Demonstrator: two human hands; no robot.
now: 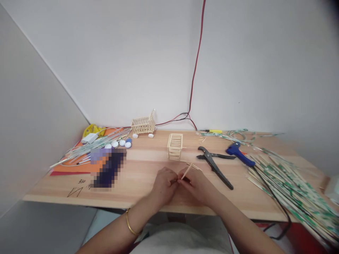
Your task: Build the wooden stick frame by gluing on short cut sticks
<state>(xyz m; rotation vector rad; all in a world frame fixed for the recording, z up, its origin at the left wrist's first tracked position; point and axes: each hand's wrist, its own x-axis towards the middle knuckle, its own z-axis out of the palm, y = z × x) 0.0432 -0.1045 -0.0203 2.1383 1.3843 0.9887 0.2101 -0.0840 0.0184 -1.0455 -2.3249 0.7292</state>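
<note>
We log, left to right: loose white caps (115, 144), a wheeled stick cart (143, 126) seemingly finished, the left hand (165, 182) curled, its grip hidden from us, a stick frame (175, 147) beyond the hands, no wheels showing, so apparently part-built, and a short stick (188, 170) pinched in the right hand's (197, 183) closed fingertips.
</note>
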